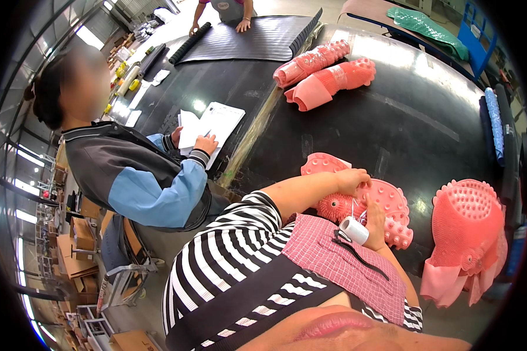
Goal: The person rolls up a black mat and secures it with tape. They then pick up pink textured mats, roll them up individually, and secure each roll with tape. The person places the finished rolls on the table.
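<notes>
A pink rubber mat [389, 195] with round suction cups lies on the dark table just before me, partly curled over. My left hand [351, 180] reaches across it, its bent fingers closed on the mat's upper part. My right hand [376, 227] stands on edge against the mat's near side, with fingers stretched upward. A small white roll [354, 230] sits beside the right palm; whether that hand bears it is hidden. A thin pale strand runs up from near the roll.
Two rolled pink mats [332, 83] in clear film lie farther back. A stack of pink mats [466, 228] hangs over the edge at right. A co-worker [140, 169] at left writes on paper sheets [216, 126]. Another person handles a black ribbed sheet [246, 40] at the far end.
</notes>
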### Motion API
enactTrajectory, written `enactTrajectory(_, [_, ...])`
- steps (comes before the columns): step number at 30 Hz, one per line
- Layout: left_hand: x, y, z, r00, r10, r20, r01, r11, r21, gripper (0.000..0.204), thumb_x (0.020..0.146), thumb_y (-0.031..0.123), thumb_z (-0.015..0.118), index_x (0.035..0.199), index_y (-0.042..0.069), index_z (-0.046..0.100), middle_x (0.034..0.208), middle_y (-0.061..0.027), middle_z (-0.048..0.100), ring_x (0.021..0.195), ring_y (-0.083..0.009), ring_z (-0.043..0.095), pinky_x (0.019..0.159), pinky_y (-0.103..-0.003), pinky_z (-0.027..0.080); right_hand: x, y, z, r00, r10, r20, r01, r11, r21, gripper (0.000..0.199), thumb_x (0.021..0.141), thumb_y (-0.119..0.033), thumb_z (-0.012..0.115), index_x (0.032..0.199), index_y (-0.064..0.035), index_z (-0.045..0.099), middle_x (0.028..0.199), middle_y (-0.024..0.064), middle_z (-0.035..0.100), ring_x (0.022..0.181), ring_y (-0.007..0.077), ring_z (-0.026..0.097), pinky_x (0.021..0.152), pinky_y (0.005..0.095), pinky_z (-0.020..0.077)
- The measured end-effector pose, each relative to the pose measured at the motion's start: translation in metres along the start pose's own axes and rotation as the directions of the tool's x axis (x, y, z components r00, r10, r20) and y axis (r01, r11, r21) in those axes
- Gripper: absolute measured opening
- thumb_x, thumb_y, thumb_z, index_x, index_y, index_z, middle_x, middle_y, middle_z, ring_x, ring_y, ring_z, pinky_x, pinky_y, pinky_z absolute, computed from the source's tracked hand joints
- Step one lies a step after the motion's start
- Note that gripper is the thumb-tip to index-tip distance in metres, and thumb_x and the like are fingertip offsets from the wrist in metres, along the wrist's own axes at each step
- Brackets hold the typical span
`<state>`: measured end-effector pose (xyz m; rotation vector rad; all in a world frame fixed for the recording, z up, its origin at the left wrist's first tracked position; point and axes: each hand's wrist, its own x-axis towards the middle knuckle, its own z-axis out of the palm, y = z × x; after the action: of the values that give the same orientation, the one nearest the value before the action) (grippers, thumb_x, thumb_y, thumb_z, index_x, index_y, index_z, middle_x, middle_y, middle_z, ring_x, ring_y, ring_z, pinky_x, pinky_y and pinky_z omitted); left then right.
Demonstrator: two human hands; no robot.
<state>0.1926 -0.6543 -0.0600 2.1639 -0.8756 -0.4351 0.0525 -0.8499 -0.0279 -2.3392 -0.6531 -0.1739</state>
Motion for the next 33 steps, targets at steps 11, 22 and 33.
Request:
enactTrajectory(11, [0.017, 0.041, -0.006, 0.965, -0.011, 0.264, -0.15, 0.799, 0.583, 0.048, 0.076, 0.018, 0.082, 0.121, 0.011, 0.066, 0.125, -0.0176, 0.062, 0.114, -0.0355, 0.066, 0.092, -0.046, 0.056, -0.005, -0.016, -0.003, 1.0, 0.003, -0.005, -0.003, 1.0, 0.017, 0.096, 0.075, -0.046, 0.084, 0.147, 0.0026, 0.044, 0.131, 0.0223, 0.059, 0.121, 0.0403, 0.056, 0.105, 0.0479, 0.0404])
enactTrajectory(22, [0.004, 0.057, -0.012, 0.881, -0.275, 0.385, 0.254, 0.962, 0.105, 0.034, 0.095, 0.006, 0.054, 0.124, 0.005, 0.071, 0.125, -0.0206, 0.071, 0.115, -0.0346, 0.067, 0.1, -0.042, 0.051, -0.001, -0.016, -0.007, 0.992, 0.122, 0.024, -0.123, 0.992, 0.021, 0.096, 0.075, -0.044, 0.084, 0.152, -0.005, 0.042, 0.135, 0.0209, 0.059, 0.126, 0.0383, 0.055, 0.109, 0.0478, 0.0398])
enactTrajectory(33, [-0.016, 0.031, 0.006, 0.913, -0.089, 0.398, 0.142, 0.984, -0.106, 0.042, 0.105, 0.018, 0.04, 0.138, 0.007, 0.064, 0.14, -0.0183, 0.064, 0.131, -0.0308, 0.059, 0.115, -0.04, 0.041, 0.007, -0.027, -0.009, 0.978, 0.208, -0.029, -0.203, 0.971, 0.126, 0.089, 0.07, -0.038, 0.089, 0.142, -0.0061, 0.048, 0.125, 0.0177, 0.062, 0.116, 0.0346, 0.061, 0.101, 0.0444, 0.0464])
